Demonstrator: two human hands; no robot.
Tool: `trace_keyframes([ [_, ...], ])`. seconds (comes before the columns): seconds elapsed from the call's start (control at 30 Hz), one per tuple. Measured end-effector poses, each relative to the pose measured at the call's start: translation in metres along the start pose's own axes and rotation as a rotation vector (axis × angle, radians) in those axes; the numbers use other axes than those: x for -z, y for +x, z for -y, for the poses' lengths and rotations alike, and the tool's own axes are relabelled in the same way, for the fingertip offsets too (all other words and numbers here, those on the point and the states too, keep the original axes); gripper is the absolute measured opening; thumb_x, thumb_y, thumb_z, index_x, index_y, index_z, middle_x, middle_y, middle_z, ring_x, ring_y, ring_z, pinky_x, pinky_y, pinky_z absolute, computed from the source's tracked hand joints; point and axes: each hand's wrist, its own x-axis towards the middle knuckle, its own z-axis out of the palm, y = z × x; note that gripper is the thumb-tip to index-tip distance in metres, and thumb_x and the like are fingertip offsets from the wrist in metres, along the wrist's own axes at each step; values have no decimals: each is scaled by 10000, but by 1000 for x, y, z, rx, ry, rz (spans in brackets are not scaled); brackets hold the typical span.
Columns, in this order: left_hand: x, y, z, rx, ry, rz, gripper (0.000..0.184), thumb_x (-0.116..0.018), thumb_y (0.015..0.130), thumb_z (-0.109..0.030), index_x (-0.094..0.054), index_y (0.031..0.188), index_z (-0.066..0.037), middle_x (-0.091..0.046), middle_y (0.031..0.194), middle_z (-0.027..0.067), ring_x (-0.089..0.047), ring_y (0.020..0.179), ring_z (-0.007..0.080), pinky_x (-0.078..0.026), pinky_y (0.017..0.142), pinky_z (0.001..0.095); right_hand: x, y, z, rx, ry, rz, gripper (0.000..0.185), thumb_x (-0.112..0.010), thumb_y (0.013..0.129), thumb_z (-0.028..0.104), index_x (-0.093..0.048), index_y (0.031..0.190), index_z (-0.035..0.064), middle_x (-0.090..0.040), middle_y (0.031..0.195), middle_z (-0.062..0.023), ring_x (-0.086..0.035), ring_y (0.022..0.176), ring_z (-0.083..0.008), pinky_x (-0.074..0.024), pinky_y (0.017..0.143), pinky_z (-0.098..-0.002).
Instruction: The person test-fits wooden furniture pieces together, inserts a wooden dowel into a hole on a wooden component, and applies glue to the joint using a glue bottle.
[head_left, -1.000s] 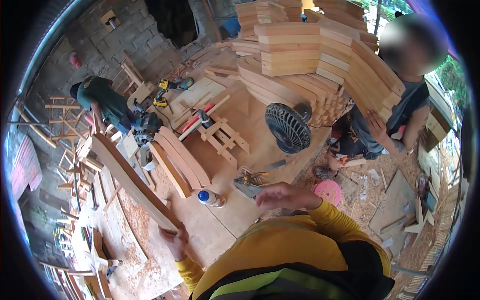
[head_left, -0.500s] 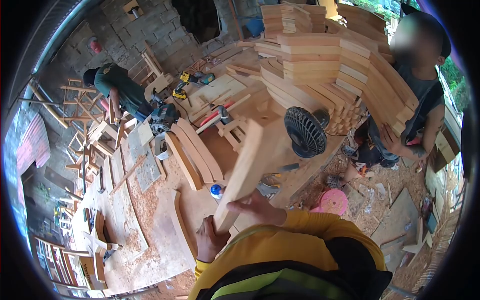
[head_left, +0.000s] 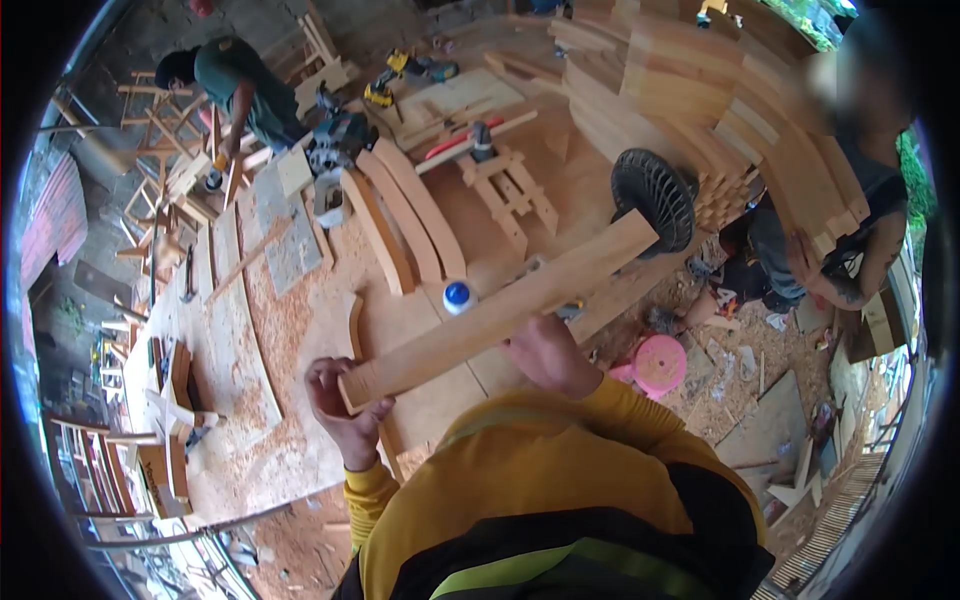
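Wooden beam (head_left: 490, 315) swung crosswise, left grip (head_left: 345, 408) curled around its end, right grip (head_left: 548, 352) against its near side, opening hidden.

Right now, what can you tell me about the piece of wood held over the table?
The piece of wood is long, pale brown, unpainted-looking and squared at its near end. It slants above the table, that end gripped by the left hand. The right hand is at its lower edge, fingers hidden. Its far end overlaps the fan in view.

The left hand (head_left: 345, 412) is curling its fingers inward while the right hand (head_left: 548, 352) is reaching forward, forearm angled.
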Motion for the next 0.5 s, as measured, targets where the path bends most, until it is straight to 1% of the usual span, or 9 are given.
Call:
trace_keyframes([
  [0.03, -10, -1, -16, 36, -145, -59, 893, -960, 628, -273, -412, 1302, -64, -492, 1048, 46, -536, 986, 217, -499, 909, 383, -9, -3, -1, -56, 53, -16, 610, -673, 962, 350, -443, 1454, 73, -509, 1458, -95, -460, 1368, -260, -332, 1179, -453],
  [0.1, 7, -4, -4, -42, -402, 31, 914, -919, 707, -242, -378, 1421, -66, -501, 1197, 85, -571, 1112, 287, -495, 989, 444, -35, -7, -4, -179, 164, -44, 606, -700, 930, 403, -499, 1413, 97, -554, 1414, -55, -526, 1299, -243, -394, 1135, -430],
  [0.17, 0, -3, -1, -116, -560, 3, 858, -855, 747, -207, -360, 1433, -64, -491, 1238, 98, -564, 1142, 318, -481, 1024, 486, -28, -13, -21, -249, 212, -97, 620, -695, 929, 420, -502, 1410, 79, -563, 1400, -78, -507, 1322, -258, -394, 1142, -412],
  [0.23, -23, 3, -27, -27, -564, -34, 795, -772, 788, -173, -339, 1446, -62, -511, 1204, 119, -576, 1103, 325, -483, 1020, 512, -24, -23, -39, -344, 306, -134, 631, -694, 926, 424, -500, 1409, 68, -576, 1374, -87, -510, 1314, -265, -416, 1125, -399],
  [0.3, -34, 10, -30, -103, -476, -33, 704, -733, 802, -151, -358, 1390, -61, -533, 1190, 153, -581, 1068, 317, -497, 990, 536, -20, -26, -44, -421, 426, -157, 639, -695, 919, 415, -492, 1411, 63, -594, 1336, -81, -536, 1275, -263, -463, 1082, -391],
  [0.33, -36, 7, -30, -91, -450, -24, 662, -723, 788, -123, -367, 1343, -54, -545, 1180, 176, -587, 1070, 312, -509, 971, 526, -19, -27, -47, -432, 465, -174, 647, -682, 921, 411, -477, 1421, 54, -598, 1309, -99, -560, 1228, -264, -508, 1020, -395],
  [0.43, -36, 5, -34, -147, -350, 40, 602, -709, 749, -75, -376, 1250, -41, -582, 1123, 211, -616, 1022, 290, -545, 901, 477, -26, -34, -50, -572, 536, -251, 672, -670, 930, 439, -462, 1433, 45, -585, 1321, -134, -578, 1212, -271, -516, 1004, -405],
  [0.47, -34, 6, -37, -173, -310, 73, 593, -707, 737, -64, -376, 1227, -38, -595, 1100, 217, -628, 997, 282, -557, 876, 458, -24, -37, -49, -671, 542, -260, 658, -662, 938, 427, -465, 1431, 39, -595, 1304, -140, -590, 1193, -276, -520, 996, -409],
  [0.5, -31, 8, -41, -184, -278, 60, 599, -730, 719, -56, -396, 1215, -19, -616, 1052, 195, -642, 953, 252, -559, 834, 412, -19, -40, -48, -762, 545, -271, 644, -655, 947, 415, -467, 1429, 32, -605, 1286, -147, -603, 1174, -281, -525, 988, -412],
])
